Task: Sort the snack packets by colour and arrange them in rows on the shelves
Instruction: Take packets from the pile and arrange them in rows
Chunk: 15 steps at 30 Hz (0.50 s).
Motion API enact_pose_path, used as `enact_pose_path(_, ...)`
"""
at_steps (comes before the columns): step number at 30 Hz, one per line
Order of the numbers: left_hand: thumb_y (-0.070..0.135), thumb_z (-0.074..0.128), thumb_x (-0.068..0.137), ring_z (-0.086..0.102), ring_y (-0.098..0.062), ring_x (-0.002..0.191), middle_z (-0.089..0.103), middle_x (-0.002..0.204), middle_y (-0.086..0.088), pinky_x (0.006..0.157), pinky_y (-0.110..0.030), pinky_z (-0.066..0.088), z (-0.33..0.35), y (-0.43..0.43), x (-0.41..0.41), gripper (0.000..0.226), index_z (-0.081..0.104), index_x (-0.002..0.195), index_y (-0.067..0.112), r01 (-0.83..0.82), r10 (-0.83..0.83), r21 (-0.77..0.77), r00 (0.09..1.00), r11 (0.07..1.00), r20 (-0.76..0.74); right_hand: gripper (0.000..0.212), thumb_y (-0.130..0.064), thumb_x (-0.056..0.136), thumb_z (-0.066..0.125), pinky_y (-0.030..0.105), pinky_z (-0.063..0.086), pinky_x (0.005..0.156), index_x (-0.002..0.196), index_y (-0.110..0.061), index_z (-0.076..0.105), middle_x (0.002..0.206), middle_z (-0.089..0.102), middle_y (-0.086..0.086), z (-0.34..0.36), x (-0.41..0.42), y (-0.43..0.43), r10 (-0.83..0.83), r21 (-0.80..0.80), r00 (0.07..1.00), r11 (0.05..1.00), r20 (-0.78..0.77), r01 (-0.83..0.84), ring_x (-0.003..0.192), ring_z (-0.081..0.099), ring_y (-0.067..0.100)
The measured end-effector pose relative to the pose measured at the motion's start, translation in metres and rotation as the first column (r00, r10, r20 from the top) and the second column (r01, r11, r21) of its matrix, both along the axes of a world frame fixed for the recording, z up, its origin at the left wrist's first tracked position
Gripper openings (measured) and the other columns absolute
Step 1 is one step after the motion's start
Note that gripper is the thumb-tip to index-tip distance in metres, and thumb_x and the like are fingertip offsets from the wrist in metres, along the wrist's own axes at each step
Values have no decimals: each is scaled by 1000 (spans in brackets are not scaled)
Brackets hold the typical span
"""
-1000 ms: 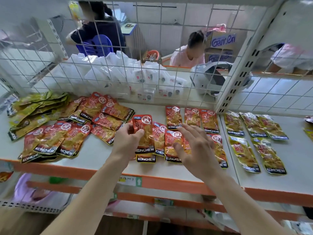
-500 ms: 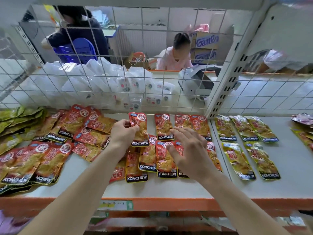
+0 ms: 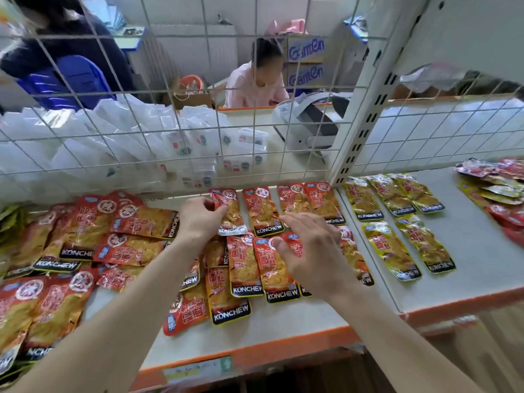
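shelf [image 3: 283, 321] – red packets [image 3: 229, 296] lie on it, each says KONCHEW | right hand [image 3: 314, 251] – fingers straight and apart, over the red rows | left hand [image 3: 198, 219] – fingers pinch one red packet [image 3: 231, 211] in the back row | yellow packets [image 3: 402, 248] in rows to the right | far boxes [image 3: 306, 49] behind the wire grid [image 3: 216, 131] say GamEn

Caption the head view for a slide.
Left hand holds a red Konchew packet at the back row; right hand open beside it.
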<state>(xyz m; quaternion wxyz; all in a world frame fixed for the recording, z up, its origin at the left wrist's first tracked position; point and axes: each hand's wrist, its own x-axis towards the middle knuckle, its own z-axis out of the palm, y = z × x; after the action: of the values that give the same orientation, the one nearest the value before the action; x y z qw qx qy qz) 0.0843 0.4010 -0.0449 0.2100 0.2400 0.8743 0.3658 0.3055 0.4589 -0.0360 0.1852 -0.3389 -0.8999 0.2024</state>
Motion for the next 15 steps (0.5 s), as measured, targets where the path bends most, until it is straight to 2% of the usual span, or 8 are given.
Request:
enact_pose_path(4, 36, 71, 91, 62, -25, 85, 67, 86, -8, 78, -36, 49, -3, 4, 2, 29, 66, 85, 8, 42, -47, -46, 992, 998, -114, 54, -52, 90, 47, 28, 15, 107, 137, -27, 56, 139, 55, -11, -4, 0, -1, -6, -11, 1000, 1000, 10, 6, 136, 36, 7)
enact_pose_path(9, 34, 68, 94, 55, -24, 87, 59, 88, -6, 76, -33, 41, -2, 4, 11, 28, 61, 92, 7, 61, -76, -79, 976, 995, -203, 53, -51, 90, 47, 35, 19, 111, 135, -26, 56, 139, 55, -11, -4, -1, -2, 12, -14, 1000, 1000, -1, -12, 135, 38, 8)
enact_pose_path(15, 38, 63, 96, 54, -26, 90, 58, 94, -10, 74, -32, 40, -10, 0, 16, 34, 60, 99, 5, 70, -96, -92, 946, 993, -311, 51, -49, 90, 50, 40, 23, 112, 135, -25, 56, 139, 55, -10, -4, -2, -3, 44, -14, 999, 999, -9, -44, 135, 39, 9)
